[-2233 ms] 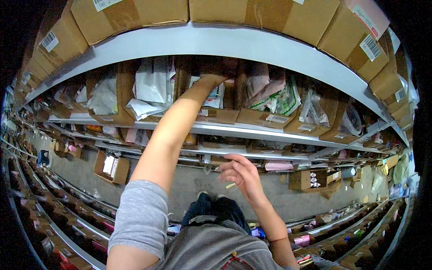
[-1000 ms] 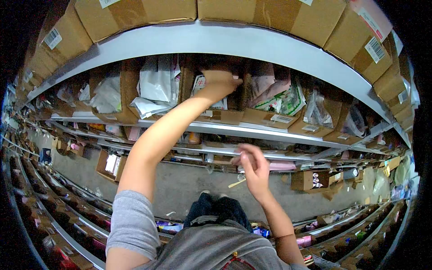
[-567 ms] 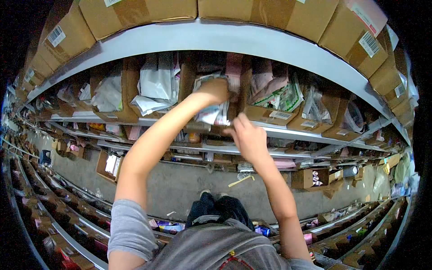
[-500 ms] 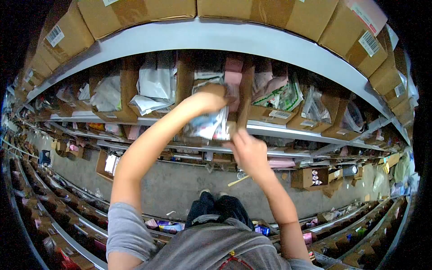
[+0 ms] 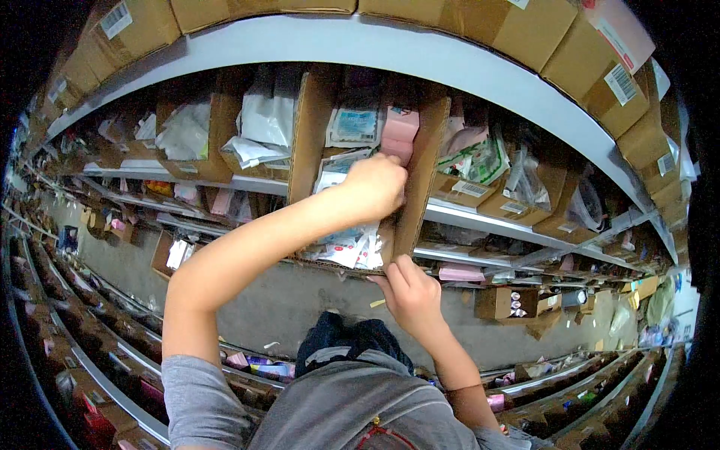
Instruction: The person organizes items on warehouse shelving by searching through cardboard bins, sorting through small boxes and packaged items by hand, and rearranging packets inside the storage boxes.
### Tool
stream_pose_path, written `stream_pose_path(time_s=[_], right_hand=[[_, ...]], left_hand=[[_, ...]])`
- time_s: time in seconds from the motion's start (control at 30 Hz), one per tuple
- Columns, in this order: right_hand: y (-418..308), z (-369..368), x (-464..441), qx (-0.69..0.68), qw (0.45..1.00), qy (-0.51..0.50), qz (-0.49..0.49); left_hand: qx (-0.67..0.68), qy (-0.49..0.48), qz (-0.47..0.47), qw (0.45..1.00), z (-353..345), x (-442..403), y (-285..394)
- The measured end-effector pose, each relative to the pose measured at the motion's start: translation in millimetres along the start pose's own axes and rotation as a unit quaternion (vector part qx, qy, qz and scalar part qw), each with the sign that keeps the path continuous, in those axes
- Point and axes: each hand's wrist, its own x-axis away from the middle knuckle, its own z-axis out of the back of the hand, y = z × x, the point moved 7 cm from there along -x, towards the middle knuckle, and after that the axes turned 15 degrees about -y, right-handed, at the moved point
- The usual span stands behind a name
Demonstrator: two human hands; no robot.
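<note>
A long open cardboard bin [image 5: 301, 142] juts out from the shelf. My right hand [image 5: 414, 298] grips the front right corner of its rim, thumb outside. Inside the bin is my left hand [image 5: 375, 186], closed, knuckles up, just in front of the pink boxes [image 5: 400, 131] along the right wall. Its fingertips are hidden, so I cannot tell what they hold. Left of it lie flat blue-and-white packets [image 5: 354, 124], and more white packets with red marks [image 5: 352, 253] fill the front end.
Neighbouring bins on the shelf hold white plastic bags [image 5: 268, 112] and a green-and-white bag [image 5: 476, 157]. Taped cardboard boxes [image 5: 262, 9] line the shelf above. On the floor below stands an open carton with bottles [image 5: 504, 304]. More shelf rows [image 5: 97, 367] run behind me.
The bin has come forward out of the shelf, with my right hand at its front edge moving down along with it. My left hand has moved lower, uncovering the packets at the back.
</note>
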Motion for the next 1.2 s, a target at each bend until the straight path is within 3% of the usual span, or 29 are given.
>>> stream_pose_path(time_s=[0.1,0.17,0.3,0.47,0.57,0.63,0.73,0.83,0.87,0.93,0.97,1.0,1.03,1.07,1.13,1.2], right_hand=[[-0.2,0.2,0.2,-0.002,1.000,0.008,0.010],[1.0,-1.1,0.6,-0.002,1.000,0.001,0.001],[2.1,-3.0,0.7,-0.008,1.000,0.001,0.000],[3.0,-3.1,0.7,-0.009,1.000,-0.005,-0.007],[4.3,-3.3,1.3,-0.017,1.000,0.004,-0.003],[4.3,-2.5,1.1,-0.021,1.000,0.004,0.000],[5.3,-2.8,0.7,-0.030,1.000,0.009,0.000],[4.6,-4.1,0.4,-0.033,0.999,0.009,-0.001],[4.0,-4.9,-0.2,-0.029,1.000,0.004,0.000],[4.0,-5.2,-0.2,-0.030,1.000,0.008,0.001],[4.2,-4.6,-0.2,-0.029,1.000,0.010,0.004],[4.0,-4.2,-0.2,-0.028,1.000,0.009,0.006],[3.3,-3.7,-0.1,-0.029,0.999,0.010,0.009],[3.3,-2.7,-0.7,-0.031,0.999,0.012,0.013],[3.6,-1.9,-1.5,-0.036,0.999,0.014,0.014],[3.9,-2.2,-1.3,-0.042,0.999,0.014,0.012]], left_hand=[[-0.083,-0.026,-0.005,0.996,-14.1,3.6,12.8],[-0.204,-0.017,0.090,0.975,-20.8,8.5,9.9],[-0.180,-0.067,0.209,0.959,-31.1,12.0,-11.8],[-0.166,-0.040,0.237,0.956,-39.9,8.8,-17.6],[-0.137,-0.090,0.290,0.943,-44.6,5.0,-25.1],[-0.059,-0.136,0.264,0.953,-30.2,12.0,-24.3],[-0.015,-0.112,0.231,0.966,10.5,31.2,-27.6],[-0.123,0.031,0.163,0.978,29.3,49.0,-38.6],[-0.125,0.029,0.162,0.978,29.7,49.6,-35.5],[-0.360,0.009,0.013,0.933,21.1,46.7,-0.6],[-0.393,-0.002,-0.048,0.918,18.4,46.3,8.2],[-0.392,0.000,-0.047,0.919,22.3,46.3,7.2],[-0.265,-0.143,-0.036,0.953,11.9,45.0,-5.1],[-0.130,-0.280,-0.025,0.951,0.7,48.8,-13.5],[-0.124,-0.239,-0.055,0.961,6.6,48.8,-17.7],[-0.072,-0.271,0.021,0.960,8.4,46.0,-17.0]])
